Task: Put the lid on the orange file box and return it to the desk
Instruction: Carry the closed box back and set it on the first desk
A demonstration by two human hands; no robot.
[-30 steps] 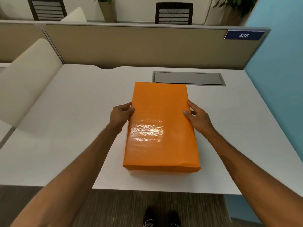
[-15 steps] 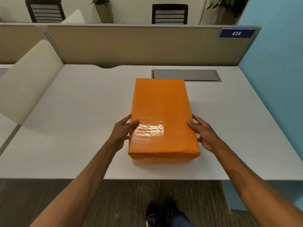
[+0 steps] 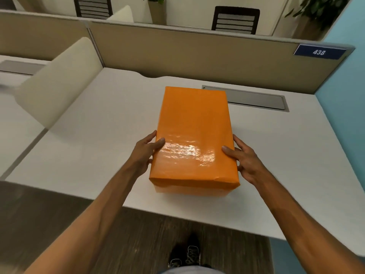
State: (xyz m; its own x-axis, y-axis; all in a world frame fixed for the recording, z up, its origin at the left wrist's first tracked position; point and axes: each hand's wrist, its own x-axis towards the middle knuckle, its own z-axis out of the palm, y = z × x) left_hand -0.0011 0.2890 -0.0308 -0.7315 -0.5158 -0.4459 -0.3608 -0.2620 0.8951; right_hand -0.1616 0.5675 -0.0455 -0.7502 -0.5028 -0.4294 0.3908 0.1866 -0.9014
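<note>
From the head camera the hands have slid back to the near end of the orange file box [image 3: 194, 139], lid [image 3: 195, 125] already seated, left hand [image 3: 145, 153] and right hand [image 3: 244, 161] clasping its sides as it rests mid-frame on the desk [image 3: 88, 147], long axis running away toward the frame's top, so little remains

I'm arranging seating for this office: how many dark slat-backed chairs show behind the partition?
2. One dark chair stands behind the partition at the upper left, the other dark chair right of centre. Only their backs show; the partition may hide more.
</note>
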